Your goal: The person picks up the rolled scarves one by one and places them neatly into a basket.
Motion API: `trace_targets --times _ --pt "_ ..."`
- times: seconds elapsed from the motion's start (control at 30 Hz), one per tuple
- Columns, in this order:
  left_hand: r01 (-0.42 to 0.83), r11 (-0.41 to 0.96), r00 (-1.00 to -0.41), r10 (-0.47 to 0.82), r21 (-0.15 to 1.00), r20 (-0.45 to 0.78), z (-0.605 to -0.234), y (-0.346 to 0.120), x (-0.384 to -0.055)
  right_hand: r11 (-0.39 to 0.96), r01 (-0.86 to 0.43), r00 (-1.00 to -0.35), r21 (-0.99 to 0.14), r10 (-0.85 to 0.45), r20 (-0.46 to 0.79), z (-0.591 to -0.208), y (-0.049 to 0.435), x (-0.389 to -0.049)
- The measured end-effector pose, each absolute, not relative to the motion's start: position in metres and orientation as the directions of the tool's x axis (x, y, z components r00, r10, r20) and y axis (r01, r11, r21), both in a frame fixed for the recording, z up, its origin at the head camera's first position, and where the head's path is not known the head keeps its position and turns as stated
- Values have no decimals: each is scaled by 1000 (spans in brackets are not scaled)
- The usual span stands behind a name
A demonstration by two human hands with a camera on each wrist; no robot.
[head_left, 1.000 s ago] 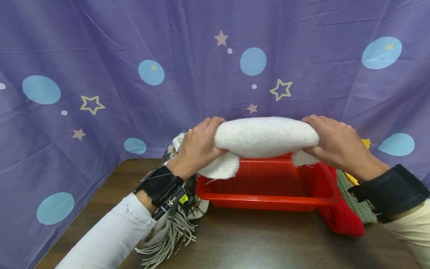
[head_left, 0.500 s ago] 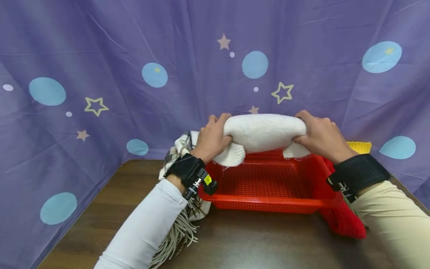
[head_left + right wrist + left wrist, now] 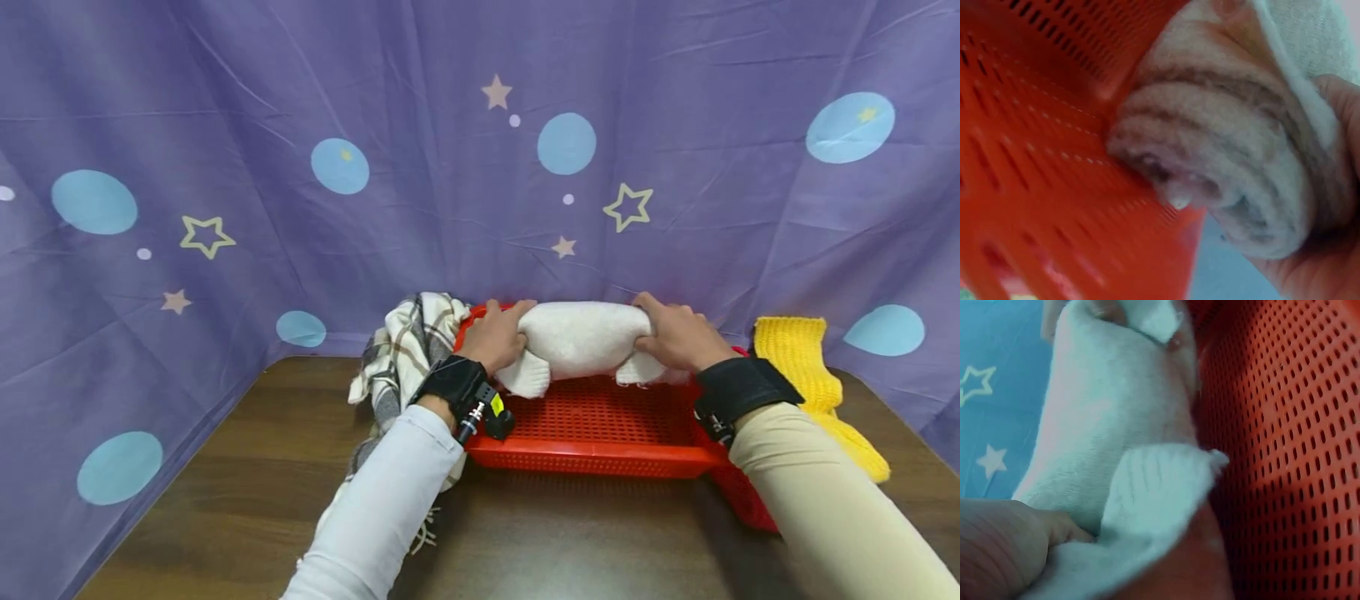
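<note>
A fuzzy white scarf (image 3: 585, 337), rolled into a thick bundle, lies crosswise over the back part of a red perforated plastic basket (image 3: 592, 454). My left hand (image 3: 491, 340) grips its left end, thumb on the near side. At the opposite end, my right hand (image 3: 681, 337) holds the roll the same way. Two loose flaps hang down in front. In the right wrist view, the spiral layers of the scarf (image 3: 1210, 144) show close to the basket wall (image 3: 1035, 156). Whether the roll rests on the basket's floor cannot be told.
Left of the basket lies a plaid fringed scarf (image 3: 408, 333), partly behind my left arm. A red knitted piece (image 3: 750, 500) and a yellow knitted scarf (image 3: 795, 358) lie on the right. The brown table (image 3: 247, 467) meets a purple curtain (image 3: 420, 208) at the back.
Both hands have lowered the rolled white scarf and moved it away from me, toward the back of the basket. The hands have come closer together, and the yellow scarf shows more.
</note>
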State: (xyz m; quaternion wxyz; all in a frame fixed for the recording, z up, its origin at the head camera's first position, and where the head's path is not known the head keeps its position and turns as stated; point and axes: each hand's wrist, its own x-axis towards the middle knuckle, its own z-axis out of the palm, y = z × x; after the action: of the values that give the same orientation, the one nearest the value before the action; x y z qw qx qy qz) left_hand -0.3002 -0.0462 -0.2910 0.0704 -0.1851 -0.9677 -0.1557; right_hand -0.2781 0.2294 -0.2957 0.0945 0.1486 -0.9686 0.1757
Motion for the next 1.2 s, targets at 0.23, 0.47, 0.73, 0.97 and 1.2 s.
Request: trace_targets --times 0.23,0.47,0.73,0.97,1.2 --pt "384 890 -920 345 248 187 -298 -48 -307 879 -347 -933 -326 -290 213 -309 228 -284" --pt "391 895 -915 353 214 197 -309 -50 -315 870 -304 -952 -388 -261 159 -317 229 -285" --pt "351 918 -936 345 185 67 -312 -49 -311 858 -280 -958 -430 -276 73 -321 229 -286" --pt "329 934 -944 331 137 11 -312 -48 -311 849 -263 -955 -459 -296 -1 -320 226 -285" --pt "318 943 -944 325 101 -55 -310 -46 -309 856 -241 -954 -458 -296 -51 -320 227 -286"
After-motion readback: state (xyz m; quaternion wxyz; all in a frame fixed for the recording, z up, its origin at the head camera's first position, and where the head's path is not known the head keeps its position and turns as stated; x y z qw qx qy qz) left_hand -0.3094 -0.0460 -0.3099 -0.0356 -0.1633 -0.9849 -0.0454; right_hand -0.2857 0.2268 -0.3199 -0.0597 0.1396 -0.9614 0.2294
